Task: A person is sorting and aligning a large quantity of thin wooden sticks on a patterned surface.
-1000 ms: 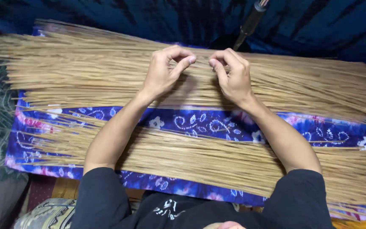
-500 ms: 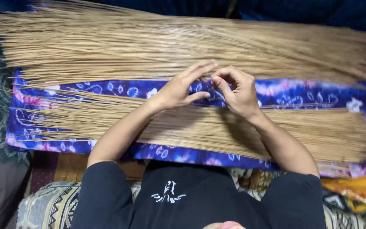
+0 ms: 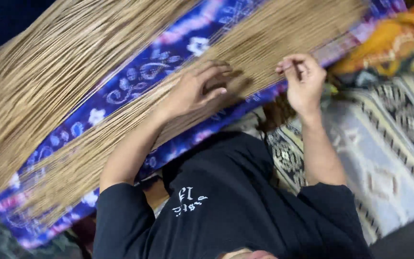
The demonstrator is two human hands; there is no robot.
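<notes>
Head view: your left hand (image 3: 195,88) lies flat, fingers spread, on the near stick bundle (image 3: 120,139) over the blue cloth (image 3: 135,76). Right hand (image 3: 305,81) pinches one stick. Light, thin, probably brittle; grip mid-length.

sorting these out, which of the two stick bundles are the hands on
The nearer bundle: the left hand rests flat on it and the right hand pinches at its end. The far bundle lies untouched.

Top: we see a black shirt (image 3: 226,211), long-sleeved, sleeves pushed up near the elbows.
Marking: small white print on the chest, too blurred for us to read.
Forearms: bare below the sleeves.
Hands: left hand (image 3: 195,88) and right hand (image 3: 305,84) bare, no rings or watch that we can see.
</notes>
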